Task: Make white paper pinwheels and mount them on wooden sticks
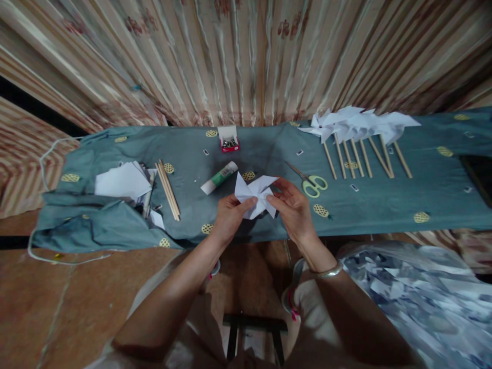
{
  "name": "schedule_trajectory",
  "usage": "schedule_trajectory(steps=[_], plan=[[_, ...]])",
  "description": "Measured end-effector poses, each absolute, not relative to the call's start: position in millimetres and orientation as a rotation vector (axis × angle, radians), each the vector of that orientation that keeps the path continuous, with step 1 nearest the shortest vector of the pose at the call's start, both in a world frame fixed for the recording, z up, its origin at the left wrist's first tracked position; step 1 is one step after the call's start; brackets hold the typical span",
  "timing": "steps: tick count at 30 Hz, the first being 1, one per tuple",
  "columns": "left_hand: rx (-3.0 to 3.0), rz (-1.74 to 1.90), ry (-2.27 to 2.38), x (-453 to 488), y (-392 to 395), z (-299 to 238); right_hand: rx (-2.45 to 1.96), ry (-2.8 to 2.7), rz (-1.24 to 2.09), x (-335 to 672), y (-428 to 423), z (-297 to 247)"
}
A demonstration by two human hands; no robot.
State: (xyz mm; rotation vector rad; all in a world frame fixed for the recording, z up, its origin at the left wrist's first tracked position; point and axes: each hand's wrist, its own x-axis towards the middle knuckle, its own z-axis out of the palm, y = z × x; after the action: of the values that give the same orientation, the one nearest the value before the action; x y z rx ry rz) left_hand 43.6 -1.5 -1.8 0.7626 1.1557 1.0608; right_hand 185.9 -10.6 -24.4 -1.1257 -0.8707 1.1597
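Note:
A white paper pinwheel (258,190) is held up between both hands over the near edge of the cloth-covered table. My left hand (231,212) grips its left side, thumb pressed toward the middle. On the other side, my right hand (291,205) pinches it with the thumb on the front and fingers behind. Just past the left hand lies a green and white glue stick (219,178). Scissors (309,182) with pale green handles rest right of the right hand. Beyond the pinwheel stands an open small red and white box (229,139) with shiny metal pieces inside.
Several finished pinwheels (357,124) on wooden sticks lie at the back right. Loose wooden sticks (167,190) and a stack of white paper (122,182) are on the left. A clear bag of paper scraps (418,292) sits at lower right. A corrugated wall (230,61) borders the table (265,151).

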Motion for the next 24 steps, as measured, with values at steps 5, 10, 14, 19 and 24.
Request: schedule_trajectory(steps=[5,10,14,19,24], plan=[[0.77,1.076,1.151,41.7,-1.2,-1.2,-1.128,-0.931,1.117,185.9,-12.4,-26.9],[0.713,1.124,1.159,46.2,-1.2,1.1,-1.169,-0.88,1.129,189.7,-11.5,-29.8],[0.654,1.14,1.159,49.8,-5.8,7.1,-1.234,-0.861,1.136,191.4,-5.8,-30.4],[0.607,1.153,1.119,43.2,-14.1,16.9,-1.288,-0.911,1.1,191.6,10.9,-28.9],[0.534,1.176,1.069,40.4,-17.1,23.4,-1.358,-1.286,0.876,187.0,51.2,-24.6]])
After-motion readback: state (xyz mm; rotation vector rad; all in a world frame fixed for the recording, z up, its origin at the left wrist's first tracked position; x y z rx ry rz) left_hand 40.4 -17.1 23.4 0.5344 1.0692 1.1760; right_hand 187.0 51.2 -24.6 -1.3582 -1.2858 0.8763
